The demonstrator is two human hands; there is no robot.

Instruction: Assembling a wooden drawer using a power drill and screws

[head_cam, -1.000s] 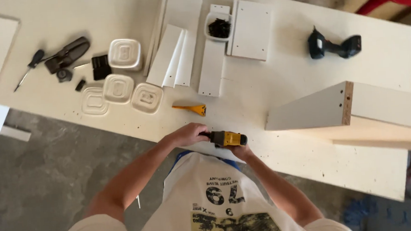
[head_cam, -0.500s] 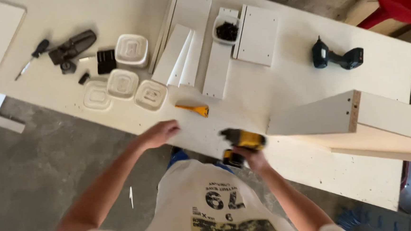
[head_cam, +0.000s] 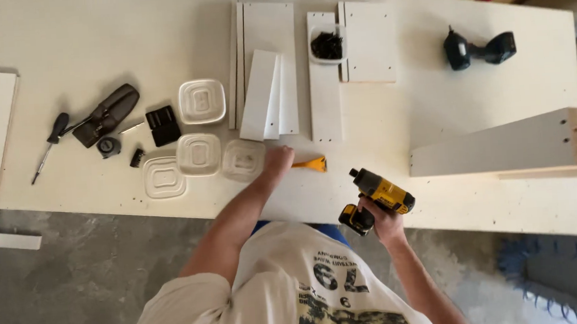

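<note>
My right hand (head_cam: 380, 218) grips a yellow and black cordless drill (head_cam: 376, 197) above the near edge of the white worktable (head_cam: 478, 204). My left hand (head_cam: 277, 161) reaches forward and rests on the end of a small yellow-handled tool (head_cam: 310, 164) lying on the table. Whether the fingers have closed round it I cannot tell. Just left of that hand lies a white square lid (head_cam: 243, 160).
White boards (head_cam: 271, 69) lie stacked ahead, beside a small tub of dark screws (head_cam: 327, 45). A second, dark drill (head_cam: 478, 48) lies far right. An upright white panel (head_cam: 501, 145) stands at right. More lids (head_cam: 198, 154), a screwdriver (head_cam: 50, 143) and dark tools (head_cam: 107, 114) lie at left.
My left hand let go of the drill and moved forward to the yellow-handled tool. My right hand carried the drill to the right and a little away from my body.
</note>
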